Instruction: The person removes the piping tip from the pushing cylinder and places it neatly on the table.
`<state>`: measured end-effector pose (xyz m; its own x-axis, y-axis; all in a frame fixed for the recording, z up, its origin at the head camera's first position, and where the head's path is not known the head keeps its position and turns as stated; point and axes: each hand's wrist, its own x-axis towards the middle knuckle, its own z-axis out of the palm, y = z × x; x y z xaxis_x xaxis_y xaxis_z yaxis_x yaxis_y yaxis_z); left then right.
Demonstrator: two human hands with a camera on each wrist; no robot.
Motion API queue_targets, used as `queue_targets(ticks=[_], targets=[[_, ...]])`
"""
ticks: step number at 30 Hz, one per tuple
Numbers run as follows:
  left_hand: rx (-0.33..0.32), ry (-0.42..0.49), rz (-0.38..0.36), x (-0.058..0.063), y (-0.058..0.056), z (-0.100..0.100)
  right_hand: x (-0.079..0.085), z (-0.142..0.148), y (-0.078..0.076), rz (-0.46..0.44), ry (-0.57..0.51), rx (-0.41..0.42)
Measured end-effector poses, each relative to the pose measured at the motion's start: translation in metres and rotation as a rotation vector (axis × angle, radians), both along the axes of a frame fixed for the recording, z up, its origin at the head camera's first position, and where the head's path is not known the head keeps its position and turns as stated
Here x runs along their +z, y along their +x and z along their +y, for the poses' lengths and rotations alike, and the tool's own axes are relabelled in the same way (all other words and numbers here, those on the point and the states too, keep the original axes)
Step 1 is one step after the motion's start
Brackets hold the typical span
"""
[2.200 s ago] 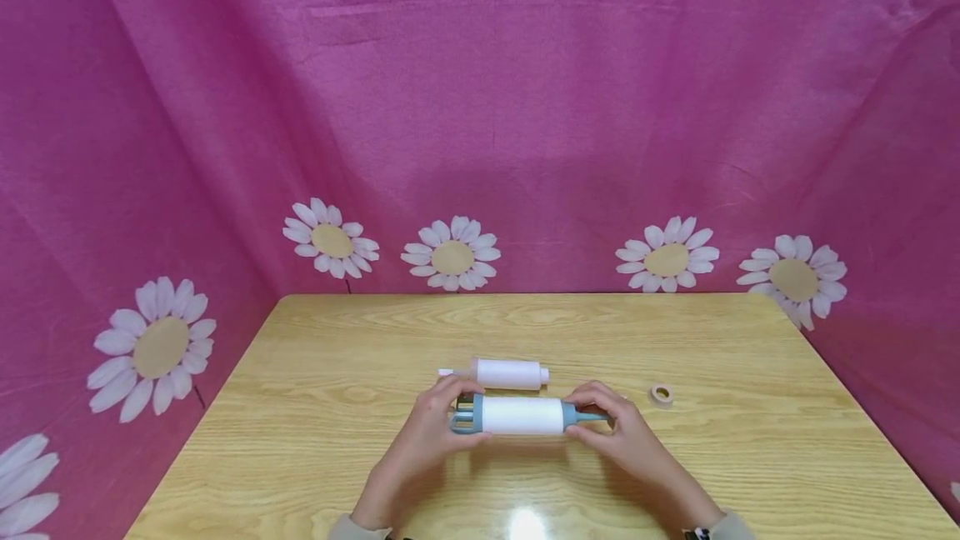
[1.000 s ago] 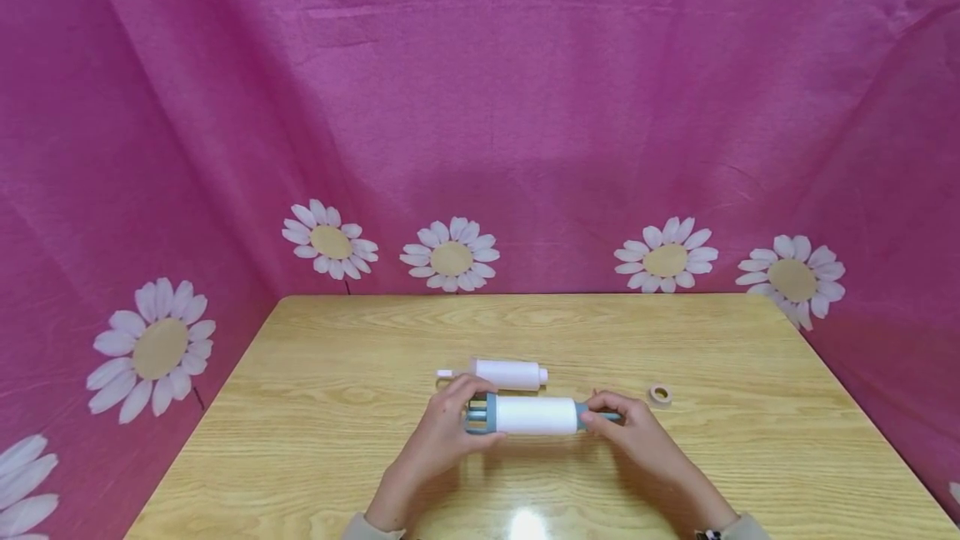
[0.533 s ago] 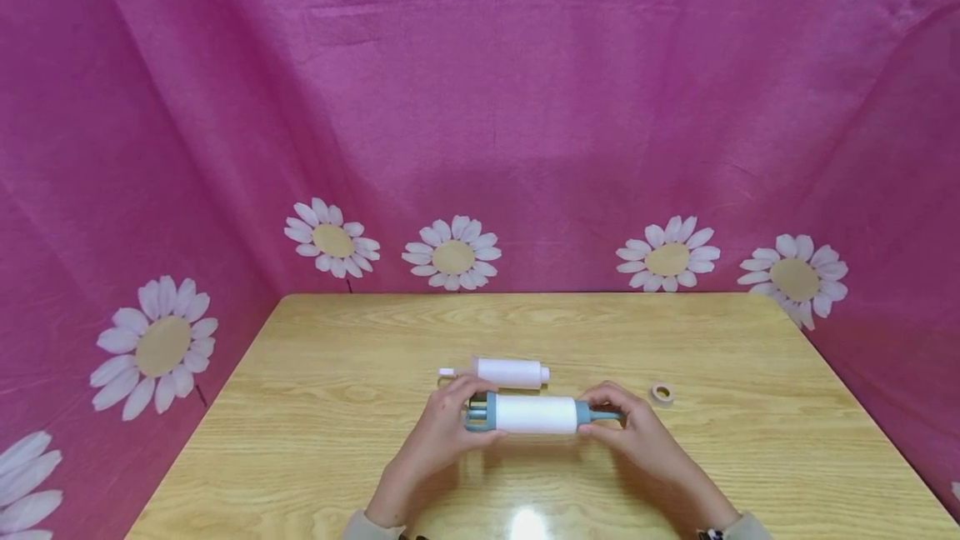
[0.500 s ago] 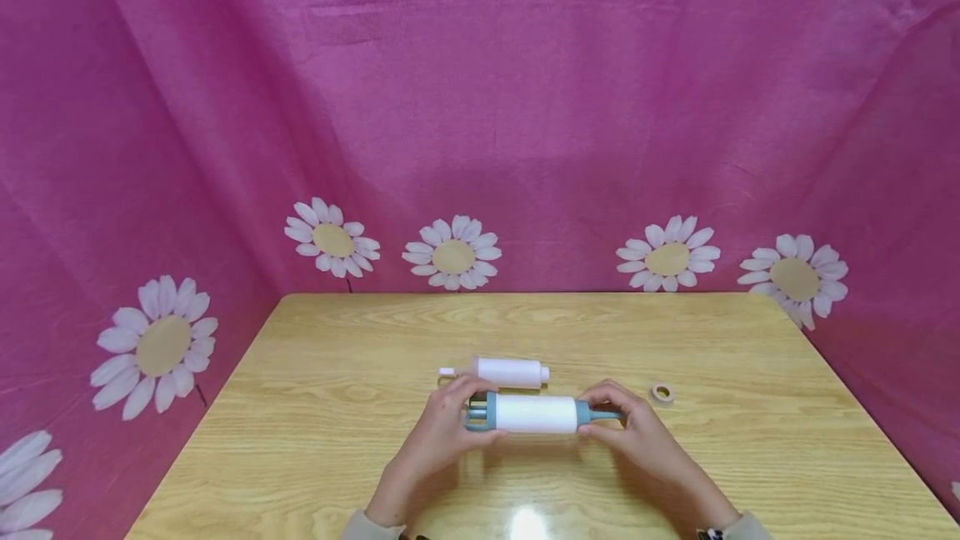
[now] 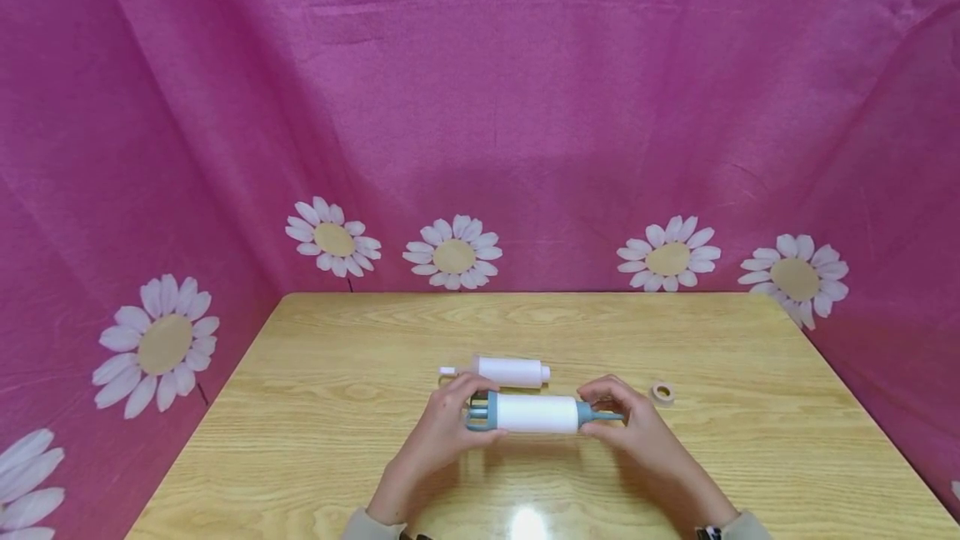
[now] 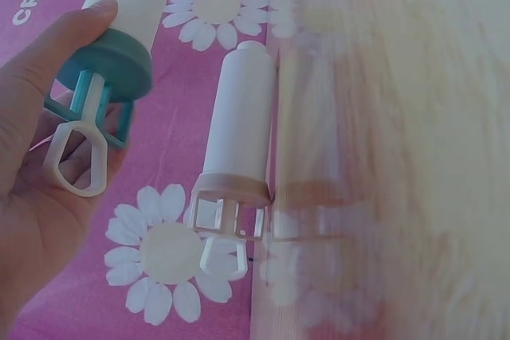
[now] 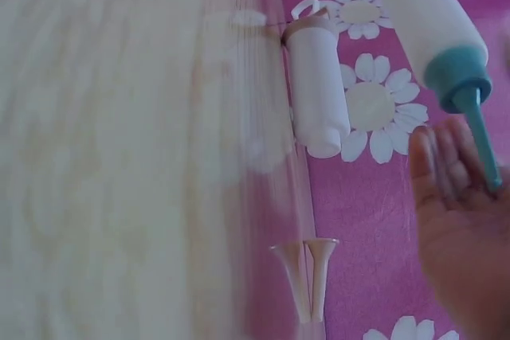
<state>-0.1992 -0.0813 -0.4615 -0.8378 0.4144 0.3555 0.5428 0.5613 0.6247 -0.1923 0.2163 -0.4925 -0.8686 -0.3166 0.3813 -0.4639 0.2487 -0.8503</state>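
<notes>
1. Between your left hand (image 5: 442,432) and right hand (image 5: 637,432) you have a syringe-shaped tool (image 5: 536,413) with a white barrel, a teal collar and teal tip, and a cream finger loop by your left palm.
2. Just beyond your fingers sits a second tool (image 5: 504,372), white all over with a pale pinkish-beige collar.
3. Off past your right hand there is a small beige ring (image 5: 662,392).
4. Under your hands the table (image 5: 315,407) is light yellow wood with darker grain streaks.
5. Behind it the backdrop (image 5: 480,123) is magenta, printed with white daisies with tan centres and white lettering along the top.
</notes>
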Motion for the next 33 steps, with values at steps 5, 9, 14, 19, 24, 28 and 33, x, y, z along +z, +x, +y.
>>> queue_targets(ticks=[5, 9, 14, 19, 24, 28, 33], targets=[[0.000, 0.008, -0.017, 0.0015, -0.0001, 0.0005, 0.0047, 0.0017, 0.0013, -0.165, 0.074, -0.076], [-0.003, 0.000, -0.021, 0.0027, -0.0004, 0.0006, 0.0052, 0.0009, 0.0015, -0.239, 0.103, -0.083], [-0.013, 0.005, -0.010, 0.0023, -0.0006, -0.0001, 0.0047, 0.0002, 0.0007, -0.242, 0.079, -0.077], [-0.011, 0.007, 0.002, 0.0006, -0.0015, -0.0011, 0.0041, 0.0004, 0.0013, -0.180, 0.044, -0.054], [0.000, 0.003, 0.002, -0.0003, -0.0029, -0.0020, 0.0011, 0.0001, 0.0009, -0.075, 0.026, -0.035], [-0.001, 0.011, -0.002, -0.0008, -0.0032, -0.0024, -0.0003, -0.0009, 0.0009, -0.028, -0.018, 0.001], [0.000, 0.014, 0.001, -0.0019, -0.0027, -0.0029, -0.0010, -0.0022, 0.0016, 0.016, -0.043, 0.019]])
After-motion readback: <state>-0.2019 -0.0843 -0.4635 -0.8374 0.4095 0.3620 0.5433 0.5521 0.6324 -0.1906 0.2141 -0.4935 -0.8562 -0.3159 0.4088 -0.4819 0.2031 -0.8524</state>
